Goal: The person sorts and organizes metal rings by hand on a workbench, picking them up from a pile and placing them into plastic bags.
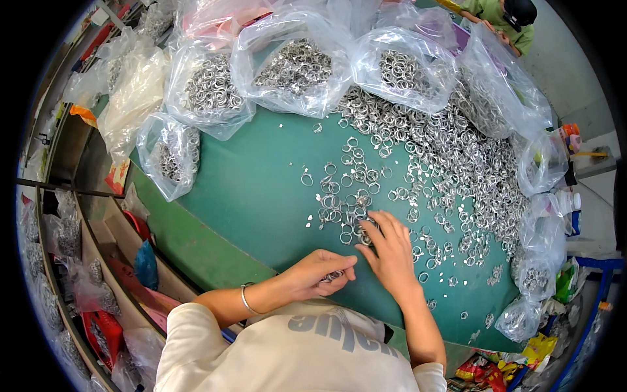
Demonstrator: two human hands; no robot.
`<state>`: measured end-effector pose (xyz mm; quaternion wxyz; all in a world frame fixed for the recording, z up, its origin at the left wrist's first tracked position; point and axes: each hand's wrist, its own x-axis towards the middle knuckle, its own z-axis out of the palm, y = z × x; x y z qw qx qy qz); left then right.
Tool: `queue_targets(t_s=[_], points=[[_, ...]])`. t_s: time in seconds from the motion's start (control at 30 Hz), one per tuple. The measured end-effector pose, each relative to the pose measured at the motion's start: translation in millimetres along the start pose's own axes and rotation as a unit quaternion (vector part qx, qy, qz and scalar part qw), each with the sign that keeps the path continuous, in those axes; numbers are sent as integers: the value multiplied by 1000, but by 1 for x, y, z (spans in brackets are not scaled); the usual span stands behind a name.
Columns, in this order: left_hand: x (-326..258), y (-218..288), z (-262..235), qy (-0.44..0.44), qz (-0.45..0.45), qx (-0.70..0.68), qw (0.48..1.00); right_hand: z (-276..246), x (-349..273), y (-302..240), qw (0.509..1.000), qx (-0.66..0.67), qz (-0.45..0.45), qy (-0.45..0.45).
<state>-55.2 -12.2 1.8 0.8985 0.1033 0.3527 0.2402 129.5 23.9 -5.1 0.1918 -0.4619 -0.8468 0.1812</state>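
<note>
Many silver-coloured metal rings (332, 207) lie loose on a green tabletop (248, 176). My left hand (319, 274), palm turned inward near the front edge, is closed around several rings (333, 276). To its right, my right hand (393, 251) reaches over the loose rings with thumb and fingers apart. Its fingertips are at a small cluster of rings (366, 236), partly covered by the fingers. Beyond it a dense heap of rings (480, 170) spreads from the back middle to the right side.
Clear plastic bags of rings, including a small one (171, 157) and a larger one (294, 65), line the back. More bags (537, 271) stand along the right edge. Wooden compartments (121, 235) flank the left. Another person (506, 19) is at the far right.
</note>
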Motion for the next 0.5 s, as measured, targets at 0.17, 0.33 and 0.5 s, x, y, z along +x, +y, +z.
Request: queue_targets(t_s=[0.17, 0.33, 0.5], points=[[-2, 4, 0, 35, -8, -23, 999, -10, -13, 14, 992, 79, 70, 65], [-4, 7, -1, 58, 45, 49, 996, -19, -19, 5, 985, 81, 102, 117], [-3, 22, -17, 168, 266, 320, 893, -17, -26, -4, 989, 75, 102, 79]])
